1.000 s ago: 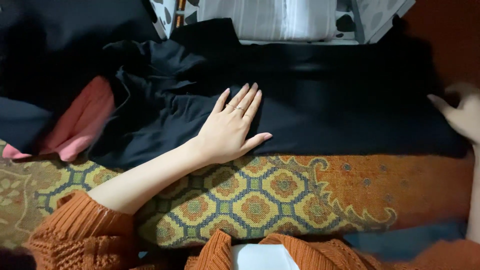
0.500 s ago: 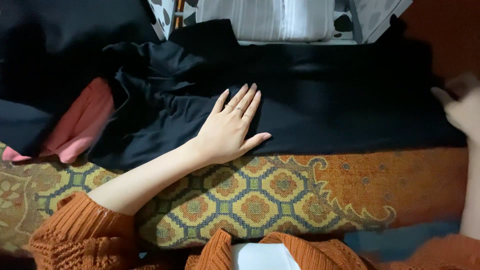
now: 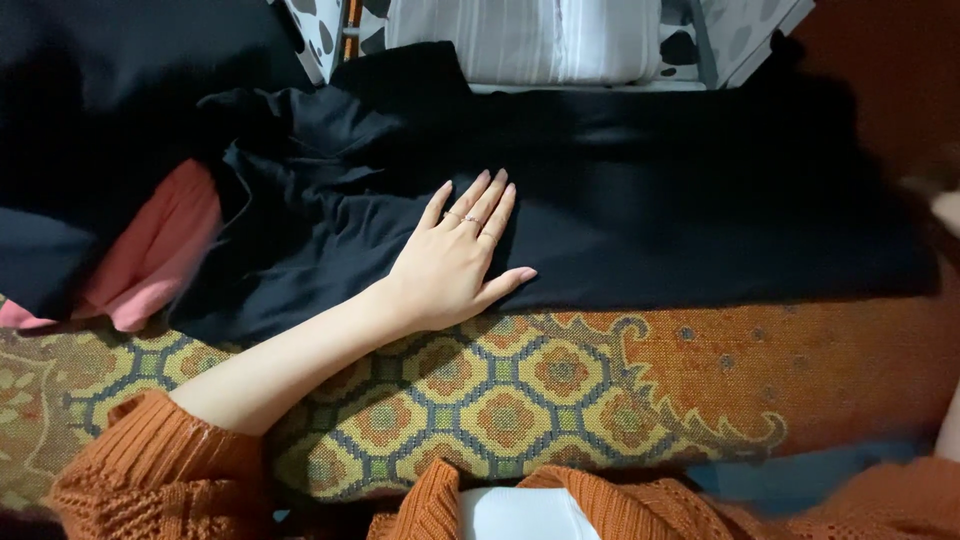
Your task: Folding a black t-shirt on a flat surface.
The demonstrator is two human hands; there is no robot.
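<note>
Left hand (image 3: 455, 262) remains flat, fingers spread, palm pressing the black garment (image 3: 640, 200), which lies across the patterned rug (image 3: 520, 385); it grasps nothing. Right hand (image 3: 948, 205) has withdrawn from the garment's right edge, now blurred at the frame edge; its grip cannot be determined.

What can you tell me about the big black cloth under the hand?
The black cloth looks soft and thin. It lies spread flat on the patterned rug, smooth on the right and bunched in folds on the left. The left hand rests flat on it, fingers together. A pink cloth pokes out beside its left edge.
</note>
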